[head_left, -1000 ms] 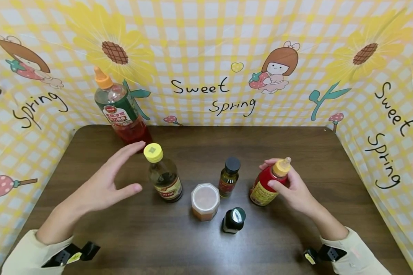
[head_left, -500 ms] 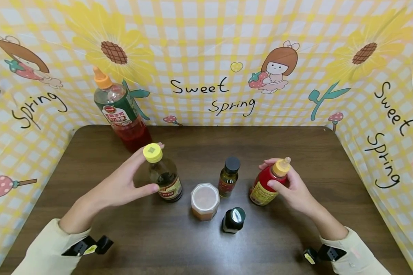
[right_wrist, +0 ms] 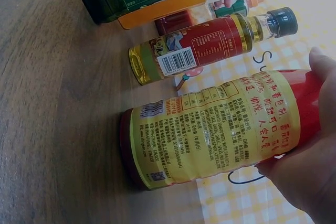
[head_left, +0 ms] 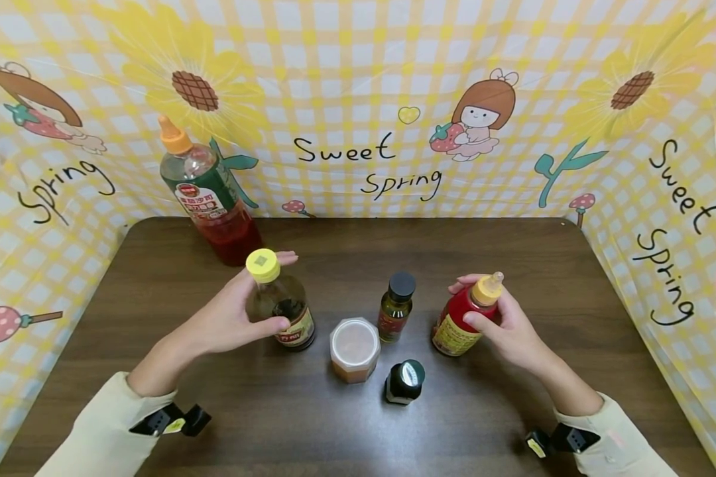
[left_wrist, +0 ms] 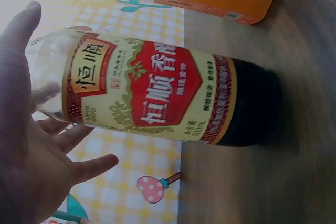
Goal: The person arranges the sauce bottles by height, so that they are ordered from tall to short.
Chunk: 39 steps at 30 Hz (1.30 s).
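A vinegar bottle (head_left: pixel 294 324) with a yellow cap and red-and-cream label stands on the table, left of the middle. My left hand (head_left: pixel 229 318) reaches round its upper part, thumb in front and fingers behind. In the left wrist view the fingers (left_wrist: pixel 97 167) are spread and the thumb points away from the glass. To the right, my right hand (head_left: pixel 513 328) holds a red ketchup squeeze bottle (head_left: pixel 456 331) with a yellow nozzle cap, thumb on the near side and fingertips showing behind. In the right wrist view the ketchup bottle (right_wrist: pixel 210 132) shows its yellow label.
Between the hands stand a jar (head_left: pixel 355 351) with a pale lid, a small oil bottle (head_left: pixel 395 315) with a black cap and a dark green-capped bottle (head_left: pixel 404 383). A large red sauce bottle (head_left: pixel 215 205) stands at the back left. Patterned cloth (head_left: pixel 334 79) surrounds the table (head_left: pixel 465 430).
My left hand has moved right from beside the vinegar bottle to round its upper part. The right hand stays on the ketchup bottle, and the bottles have not moved.
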Each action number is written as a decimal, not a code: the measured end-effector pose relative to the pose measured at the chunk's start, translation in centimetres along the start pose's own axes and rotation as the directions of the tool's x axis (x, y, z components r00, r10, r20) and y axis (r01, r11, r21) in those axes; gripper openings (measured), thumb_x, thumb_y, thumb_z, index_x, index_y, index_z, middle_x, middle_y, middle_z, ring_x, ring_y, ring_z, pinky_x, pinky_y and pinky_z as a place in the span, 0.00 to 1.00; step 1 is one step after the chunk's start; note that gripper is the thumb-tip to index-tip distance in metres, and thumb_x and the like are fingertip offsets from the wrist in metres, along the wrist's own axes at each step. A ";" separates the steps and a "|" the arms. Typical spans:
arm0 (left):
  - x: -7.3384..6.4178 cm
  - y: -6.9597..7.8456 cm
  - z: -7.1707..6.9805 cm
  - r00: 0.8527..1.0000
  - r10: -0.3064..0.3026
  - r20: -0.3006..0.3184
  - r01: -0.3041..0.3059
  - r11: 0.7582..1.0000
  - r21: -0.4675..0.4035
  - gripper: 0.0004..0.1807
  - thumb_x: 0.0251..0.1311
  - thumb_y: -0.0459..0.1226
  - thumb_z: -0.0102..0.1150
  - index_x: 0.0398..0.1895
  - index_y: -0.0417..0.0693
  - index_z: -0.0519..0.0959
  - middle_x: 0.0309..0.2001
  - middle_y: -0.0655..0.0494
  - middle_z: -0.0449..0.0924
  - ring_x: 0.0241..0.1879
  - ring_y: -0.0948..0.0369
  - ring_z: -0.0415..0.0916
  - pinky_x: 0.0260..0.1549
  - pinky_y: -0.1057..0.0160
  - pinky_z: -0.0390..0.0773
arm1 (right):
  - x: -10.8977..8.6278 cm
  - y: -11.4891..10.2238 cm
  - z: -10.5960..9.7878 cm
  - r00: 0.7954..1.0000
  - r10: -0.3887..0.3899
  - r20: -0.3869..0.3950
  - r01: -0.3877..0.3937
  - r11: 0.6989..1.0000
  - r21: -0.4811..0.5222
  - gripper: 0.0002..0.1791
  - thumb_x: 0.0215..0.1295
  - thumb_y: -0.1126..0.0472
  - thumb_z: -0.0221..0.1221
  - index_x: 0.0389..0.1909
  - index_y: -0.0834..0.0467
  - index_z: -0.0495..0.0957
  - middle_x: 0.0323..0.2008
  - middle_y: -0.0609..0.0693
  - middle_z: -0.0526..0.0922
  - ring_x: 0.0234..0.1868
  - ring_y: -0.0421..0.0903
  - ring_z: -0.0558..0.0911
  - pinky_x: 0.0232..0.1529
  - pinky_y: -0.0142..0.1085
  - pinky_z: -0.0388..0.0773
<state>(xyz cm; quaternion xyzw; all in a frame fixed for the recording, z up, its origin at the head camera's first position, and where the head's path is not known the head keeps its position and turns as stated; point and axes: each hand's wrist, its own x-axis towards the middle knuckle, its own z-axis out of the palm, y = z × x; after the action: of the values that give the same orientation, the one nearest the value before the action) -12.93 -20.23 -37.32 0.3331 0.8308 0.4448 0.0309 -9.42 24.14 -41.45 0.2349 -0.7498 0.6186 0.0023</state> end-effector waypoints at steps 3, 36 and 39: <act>0.0 -0.3 0.5 0.999 0.016 -0.028 -0.017 0.999 -0.046 0.48 0.49 0.29 0.78 0.75 0.46 0.64 0.73 0.51 0.64 0.73 0.61 0.59 0.69 0.71 0.58 | 0.0 0.0 0.0 1.000 0.000 -0.003 0.000 1.000 0.002 0.26 0.66 0.79 0.55 0.64 0.67 0.67 0.57 0.65 0.77 0.60 0.44 0.78 0.59 0.31 0.75; 0.5 -1.0 3.1 0.978 0.014 -0.210 -0.075 0.955 -0.286 0.32 0.47 0.19 0.73 0.57 0.39 0.74 0.52 0.44 0.80 0.54 0.58 0.80 0.57 0.67 0.76 | 0.1 0.0 0.1 1.000 -0.002 -0.010 0.002 1.000 0.009 0.25 0.67 0.79 0.54 0.64 0.71 0.65 0.57 0.49 0.80 0.61 0.48 0.78 0.60 0.31 0.74; 0.5 -1.1 3.2 0.976 0.018 -0.217 -0.079 0.958 -0.276 0.31 0.47 0.19 0.73 0.56 0.39 0.75 0.52 0.45 0.80 0.54 0.59 0.79 0.57 0.67 0.76 | 0.0 0.1 0.2 1.000 -0.005 -0.013 0.005 1.000 0.009 0.25 0.66 0.80 0.54 0.64 0.70 0.66 0.57 0.50 0.80 0.61 0.46 0.78 0.60 0.31 0.74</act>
<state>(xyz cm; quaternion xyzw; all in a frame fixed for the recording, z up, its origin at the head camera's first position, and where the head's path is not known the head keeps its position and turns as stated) -12.74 -18.06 -39.92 0.2963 0.7489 0.5924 -0.0216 -9.42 23.95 -41.54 0.2325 -0.7464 0.6235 0.0077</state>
